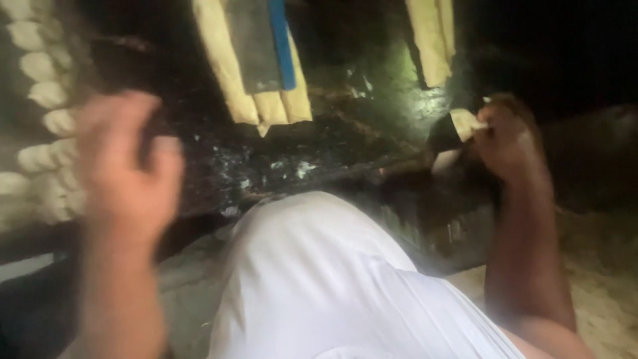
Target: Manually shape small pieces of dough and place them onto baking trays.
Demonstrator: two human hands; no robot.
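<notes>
My right hand (508,139) is closed around a small pale piece (465,123) and presses it against a dark, wet-looking surface (312,159). My left hand (126,166) is raised at the left, blurred by motion. Its fingers are loosely spread and nothing shows in it. It hovers in front of the dark surface, near a column of pale rounded lumps (40,86). A white cloth-covered shape (319,272), likely my knee, fills the lower middle between both arms.
Pale yellow strips (266,100) hang over the dark surface at top centre, with a grey panel and a blue band (282,46) on them. More yellow strips (432,40) are at top right. Sandy ground (598,279) lies at the lower right. The surroundings are dark.
</notes>
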